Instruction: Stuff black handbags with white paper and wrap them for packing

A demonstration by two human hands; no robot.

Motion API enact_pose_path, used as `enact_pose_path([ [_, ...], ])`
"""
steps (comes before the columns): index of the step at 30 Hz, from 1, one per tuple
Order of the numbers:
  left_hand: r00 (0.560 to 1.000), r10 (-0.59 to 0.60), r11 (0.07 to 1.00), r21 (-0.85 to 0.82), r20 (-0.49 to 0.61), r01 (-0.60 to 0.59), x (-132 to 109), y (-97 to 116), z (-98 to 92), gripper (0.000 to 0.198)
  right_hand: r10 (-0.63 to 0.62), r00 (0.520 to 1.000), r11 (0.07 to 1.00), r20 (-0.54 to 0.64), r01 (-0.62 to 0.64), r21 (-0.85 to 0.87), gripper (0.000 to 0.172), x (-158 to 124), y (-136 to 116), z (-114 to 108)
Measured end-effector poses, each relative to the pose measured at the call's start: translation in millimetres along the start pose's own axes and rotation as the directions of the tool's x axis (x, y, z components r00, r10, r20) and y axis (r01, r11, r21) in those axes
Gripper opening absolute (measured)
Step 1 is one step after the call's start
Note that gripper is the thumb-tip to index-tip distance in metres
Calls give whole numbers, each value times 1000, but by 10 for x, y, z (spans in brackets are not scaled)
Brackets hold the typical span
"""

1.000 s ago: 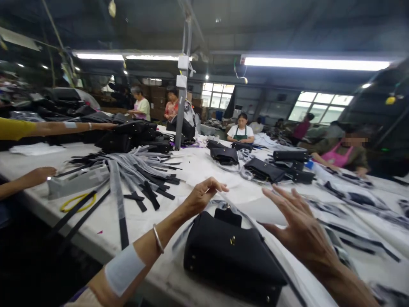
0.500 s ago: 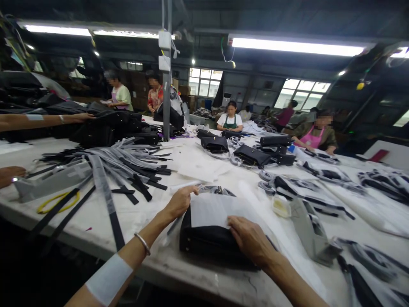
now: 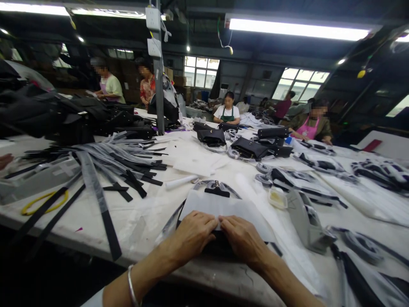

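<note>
A black handbag (image 3: pixel 220 246) lies before me at the table's front edge, mostly covered by a thin white sheet (image 3: pixel 212 205). From the left, my left hand (image 3: pixel 193 233) has its fingers over the sheet's near edge and its thumb below, closed on it. My right hand (image 3: pixel 242 236) grips the same edge beside it, fingertips nearly meeting the left ones. Beyond the sheet, a black tab with a metal clasp (image 3: pixel 217 190) sticks out. A plastic-wrapped strap (image 3: pixel 234 190) curves behind it. My hands hide much of the bag's front.
Plastic-wrapped black strips (image 3: pixel 96 170) fan out at left, near a yellow loop (image 3: pixel 44 202). Finished-looking black bags (image 3: pixel 249 149) stand farther back. A grey tape dispenser (image 3: pixel 308 221) and a small tub (image 3: pixel 277 199) are at right. Another person's fingers (image 3: pixel 4 161) show at far left.
My left hand has moved from the sheet's far left corner to its near edge, beside my right hand. The other person's arm over the black pile has left view. My view has shifted slightly.
</note>
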State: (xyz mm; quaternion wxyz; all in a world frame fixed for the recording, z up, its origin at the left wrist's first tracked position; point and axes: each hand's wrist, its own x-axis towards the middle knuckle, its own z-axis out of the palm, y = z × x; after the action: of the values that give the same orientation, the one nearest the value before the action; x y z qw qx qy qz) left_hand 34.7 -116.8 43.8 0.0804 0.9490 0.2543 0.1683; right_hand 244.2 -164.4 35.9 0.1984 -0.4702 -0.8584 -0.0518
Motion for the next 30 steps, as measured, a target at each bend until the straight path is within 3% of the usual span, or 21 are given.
enact_pose_path([
  [5,997,32,989,144,-70,-22,28,66,-52,28,-136,983,985,-123,148,94,21,18,40,-41],
  [9,993,72,980,191,-92,-54,32,42,57,27,-104,983,987,-153,121,105,23,-5,52,16],
  [12,994,53,988,147,-95,-39,-8,12,168,26,21,996,996,-86,-13,91,28,-81,79,95],
  [17,999,36,999,31,-40,-35,-88,18,243,25,96,983,995,156,-101,27,60,-188,54,160],
  [21,1000,4,999,-38,26,-3,-171,49,305,47,109,937,990,333,-131,44,87,-182,-22,143],
  [25,999,-9,998,-68,36,12,-285,31,394,57,122,890,979,438,-182,97,92,-164,-42,160],
  [30,995,-73,990,-120,69,81,-274,82,275,54,106,896,972,430,-185,146,85,-197,1,210],
])
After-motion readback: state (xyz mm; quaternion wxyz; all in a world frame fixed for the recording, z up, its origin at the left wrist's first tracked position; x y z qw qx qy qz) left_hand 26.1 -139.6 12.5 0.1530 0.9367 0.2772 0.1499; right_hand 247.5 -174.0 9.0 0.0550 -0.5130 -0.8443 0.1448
